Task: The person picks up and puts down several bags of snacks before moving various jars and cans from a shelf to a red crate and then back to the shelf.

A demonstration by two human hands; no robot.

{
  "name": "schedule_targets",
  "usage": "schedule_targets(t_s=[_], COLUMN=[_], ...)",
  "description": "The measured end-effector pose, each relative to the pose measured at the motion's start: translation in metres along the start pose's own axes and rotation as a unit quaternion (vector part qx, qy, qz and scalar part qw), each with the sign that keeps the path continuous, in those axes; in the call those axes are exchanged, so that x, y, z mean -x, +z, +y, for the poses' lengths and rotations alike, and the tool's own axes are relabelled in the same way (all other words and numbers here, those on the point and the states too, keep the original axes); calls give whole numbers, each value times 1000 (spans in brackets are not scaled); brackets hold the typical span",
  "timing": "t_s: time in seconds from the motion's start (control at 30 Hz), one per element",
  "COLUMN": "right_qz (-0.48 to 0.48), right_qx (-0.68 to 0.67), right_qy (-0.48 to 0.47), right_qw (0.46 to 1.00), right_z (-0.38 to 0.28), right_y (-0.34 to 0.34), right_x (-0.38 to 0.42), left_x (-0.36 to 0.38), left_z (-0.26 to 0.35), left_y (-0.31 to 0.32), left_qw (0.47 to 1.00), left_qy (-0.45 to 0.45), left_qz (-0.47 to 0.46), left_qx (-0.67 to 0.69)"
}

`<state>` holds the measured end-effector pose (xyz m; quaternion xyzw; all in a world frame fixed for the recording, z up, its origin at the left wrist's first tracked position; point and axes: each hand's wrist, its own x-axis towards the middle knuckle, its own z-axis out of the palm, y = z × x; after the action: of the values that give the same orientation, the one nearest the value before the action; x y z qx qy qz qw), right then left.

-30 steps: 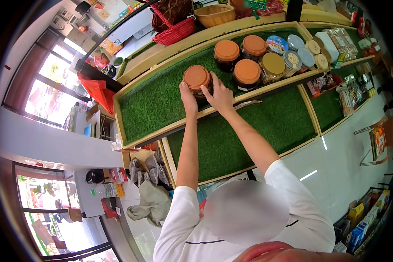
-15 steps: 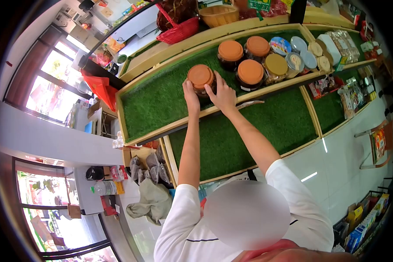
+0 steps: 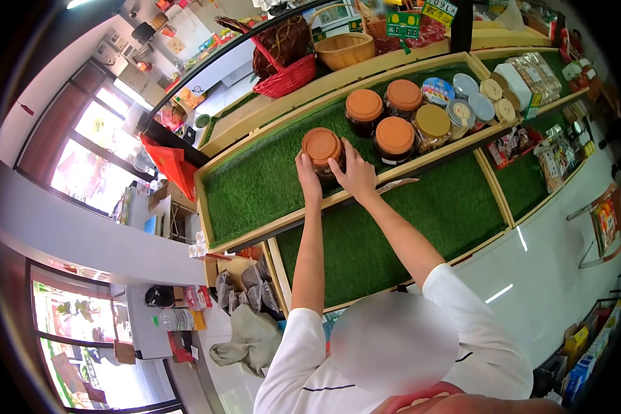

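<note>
Both hands are around a dark jar with an orange lid (image 3: 321,145), which stands upright on the green turf of the upper shelf (image 3: 248,196). My left hand (image 3: 309,181) is curved against the jar's left side. On its right side is my right hand (image 3: 354,172), with thumb and fingers against the jar. To the right stand more orange-lidded jars (image 3: 364,105), a gold-lidded jar (image 3: 432,121) and several containers with pale or blue lids (image 3: 438,90).
Below lies a lower turf shelf (image 3: 393,228) with a wooden edge. Behind the upper shelf are a red basket (image 3: 286,77) and a tan basket (image 3: 344,50). A red bag (image 3: 168,168) hangs at the left. Packaged goods (image 3: 535,76) sit at the far right.
The camera view has shifted, so the shelves and surroundings appear slightly lower. Both hands remain around the jar, which now sits slightly closer to the other jars in view.
</note>
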<state>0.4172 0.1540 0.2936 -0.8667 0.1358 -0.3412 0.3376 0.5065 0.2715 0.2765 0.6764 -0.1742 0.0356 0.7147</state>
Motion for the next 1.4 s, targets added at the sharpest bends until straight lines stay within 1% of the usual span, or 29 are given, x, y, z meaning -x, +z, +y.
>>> schedule_targets(t_s=[0.1, 0.2, 0.3, 0.4, 0.6, 0.9, 1.0, 1.1, 1.4], right_qz=[-13, -30, -33, -32, -35, 11, 8, 5, -9], right_qx=[22, 12, 13, 20, 18, 8, 10, 6, 8], right_qy=[8, 16, 22, 21, 26, -12, -6, -4, 7], right_qw=[1000, 999, 999, 999, 999, 1000, 1000, 1000, 1000], right_z=[-4, -5, -4, -5, -6, -4, -4, -4, -5], right_y=[-5, -8, -7, -7, -10, -6, -6, -6, -7], right_x=[1, 0, 0, 0, 0, 1, 1, 1, 0], left_x=[2, 5, 2, 4, 1, -3, 5, 7, 6], left_z=[0, 16, 9, 14, 7, -10, 8, 12, 7], left_y=[2, 4, 3, 3, 1, -7, -2, 0, -2], left_qw=[998, 990, 999, 999, 998, 1000, 1000, 999, 998], left_qy=[-4, -58, -4, 9, 4, -2, 2, -1, 15], left_qz=[-17, 0, -12, -8, -15, -23, -23, -20, -30], left_qx=[65, 130, 46, 34, 66, 7, -14, -32, -47])
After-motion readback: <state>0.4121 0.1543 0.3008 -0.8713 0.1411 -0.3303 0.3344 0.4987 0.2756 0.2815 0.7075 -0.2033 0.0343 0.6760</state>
